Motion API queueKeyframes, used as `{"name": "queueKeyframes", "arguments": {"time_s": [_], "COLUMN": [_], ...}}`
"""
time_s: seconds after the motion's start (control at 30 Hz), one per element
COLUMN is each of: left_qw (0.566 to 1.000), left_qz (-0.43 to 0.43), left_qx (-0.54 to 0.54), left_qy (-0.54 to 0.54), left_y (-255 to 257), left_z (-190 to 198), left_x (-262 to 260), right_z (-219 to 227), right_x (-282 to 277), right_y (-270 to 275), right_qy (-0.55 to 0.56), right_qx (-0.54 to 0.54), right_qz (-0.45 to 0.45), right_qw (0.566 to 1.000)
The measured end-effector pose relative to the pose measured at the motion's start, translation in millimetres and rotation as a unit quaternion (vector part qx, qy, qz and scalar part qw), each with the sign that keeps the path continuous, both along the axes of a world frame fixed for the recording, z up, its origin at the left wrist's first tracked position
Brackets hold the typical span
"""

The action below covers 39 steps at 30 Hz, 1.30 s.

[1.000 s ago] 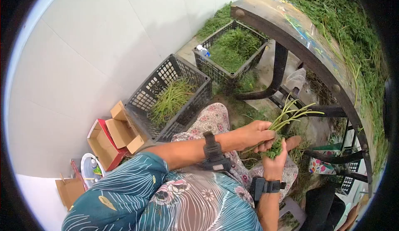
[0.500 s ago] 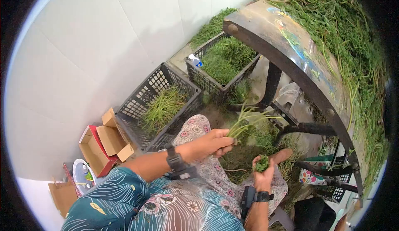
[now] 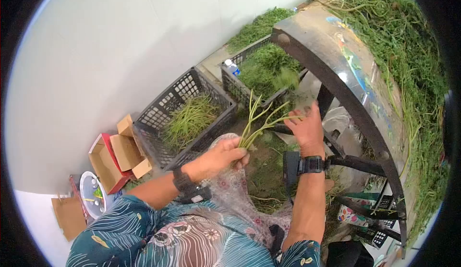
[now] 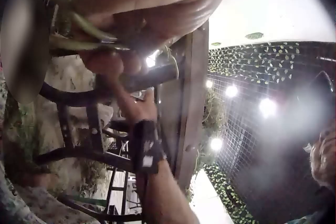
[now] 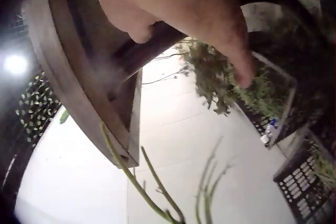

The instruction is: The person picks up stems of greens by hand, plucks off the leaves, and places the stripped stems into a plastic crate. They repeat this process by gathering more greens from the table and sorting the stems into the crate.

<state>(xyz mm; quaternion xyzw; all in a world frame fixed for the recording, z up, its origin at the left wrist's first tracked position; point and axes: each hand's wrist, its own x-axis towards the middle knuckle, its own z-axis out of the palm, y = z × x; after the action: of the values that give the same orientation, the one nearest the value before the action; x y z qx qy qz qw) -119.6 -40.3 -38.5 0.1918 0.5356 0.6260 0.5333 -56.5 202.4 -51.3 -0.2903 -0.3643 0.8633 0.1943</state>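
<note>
My left hand (image 3: 222, 157) grips a small bunch of green stems (image 3: 254, 125) that fan out above the fist. In the left wrist view that hand fills the top, the stems partly blurred. My right hand (image 3: 307, 130) reaches out beyond the stems, fingers spread and nothing in them. A blurred leafy clump (image 3: 285, 78) shows over the near corner of the far crate (image 3: 237, 90), which holds leafy greens (image 3: 264, 60). In the right wrist view the leafy clump (image 5: 207, 74) hangs in the air past the fingers.
A nearer black crate (image 3: 192, 82) holds cut stems (image 3: 189, 120). Greens (image 3: 389, 31) are heaped on the dark-edged table (image 3: 312, 22) at right. A bottle (image 3: 231, 67) stands at the far crate's rim. Cardboard boxes (image 3: 108, 161) and a white basin (image 3: 91, 195) are at left.
My right hand has moved forward from low beside the left hand and let go of its leafy clump, now near the far crate. My left hand has drawn left, still gripping the stems.
</note>
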Motion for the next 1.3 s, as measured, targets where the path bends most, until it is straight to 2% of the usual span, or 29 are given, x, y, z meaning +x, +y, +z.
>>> {"name": "queueKeyframes", "arguments": {"time_s": [0.03,0.07,0.1,0.13,0.2,0.27,0.33,0.37,0.4,0.5,0.53,0.6,0.63,0.67,0.7,0.77,0.83,0.87,0.9,0.93,1.03,1.17,1.23,1.3], "left_qw": [1.0,1.0,1.0,0.999,0.999,0.995,0.981,0.98,0.978,0.976,0.974,0.971,0.969,0.966,0.972,0.982,0.989,0.992,0.991,0.99,0.98,0.961,0.972,0.977], "left_qz": [0.003,0.005,0.006,0.006,-0.004,-0.042,-0.103,-0.127,-0.149,-0.173,-0.179,-0.189,-0.196,-0.204,-0.194,-0.17,-0.142,-0.129,-0.133,-0.137,-0.155,-0.143,-0.134,-0.13], "left_qx": [0.008,0.018,0.03,0.04,0.024,-0.004,-0.036,-0.016,0.003,0.012,0.008,-0.014,-0.031,-0.047,-0.048,-0.052,-0.024,-0.008,-0.012,-0.017,-0.002,0.009,0.004,-0.004], "left_qy": [-0.002,-0.004,-0.005,0.004,0.035,0.085,0.159,0.151,0.144,0.135,0.139,0.147,0.15,0.152,0.121,0.058,0.015,-0.006,0.012,0.031,0.123,0.237,0.195,0.168], "left_y": [-1,0,2,4,10,15,23,25,26,26,27,25,22,20,19,16,19,22,25,27,29,25,21,19], "left_z": [2,4,5,2,-7,-9,-4,-8,-10,2,10,20,23,25,25,19,8,5,7,11,7,0,1,2], "left_x": [0,0,1,3,10,22,36,42,48,55,55,55,56,56,56,56,61,65,68,72,77,76,74,73], "right_z": [-1,-25,-29,-28,-24,-8,-2,3,16,13,15,20,14,-4,-2,-3,4,7,9,26,28,31,22,23], "right_x": [-1,11,26,39,60,79,87,91,98,117,126,142,152,170,182,199,200,196,186,173,153,150,155,165], "right_y": [-5,-8,-18,-32,-60,-88,-96,-96,-91,-77,-74,-60,-48,-27,-19,-18,-32,-43,-59,-77,-95,-99,-96,-91], "right_qy": [-0.031,0.07,0.046,0.022,-0.007,-0.012,-0.039,-0.052,-0.107,-0.086,-0.126,-0.091,-0.061,-0.016,0.001,-0.002,0.0,0.001,-0.031,-0.085,-0.139,-0.187,-0.185,-0.213], "right_qx": [0.079,0.018,0.157,0.292,0.323,0.122,0.153,0.169,0.238,0.267,0.264,0.249,0.143,0.034,0.006,0.024,0.099,0.137,0.129,0.202,0.355,0.417,0.425,0.408], "right_qz": [0.012,0.056,0.129,0.198,0.248,0.204,0.176,0.163,0.157,0.042,0.0,-0.096,-0.203,-0.275,-0.33,-0.356,-0.187,-0.1,-0.08,-0.033,0.036,0.032,0.043,0.01], "right_qw": [0.996,0.996,0.978,0.935,0.914,0.971,0.972,0.971,0.952,0.959,0.956,0.96,0.967,0.961,0.944,0.934,0.977,0.986,0.988,0.975,0.924,0.889,0.885,0.888]}}
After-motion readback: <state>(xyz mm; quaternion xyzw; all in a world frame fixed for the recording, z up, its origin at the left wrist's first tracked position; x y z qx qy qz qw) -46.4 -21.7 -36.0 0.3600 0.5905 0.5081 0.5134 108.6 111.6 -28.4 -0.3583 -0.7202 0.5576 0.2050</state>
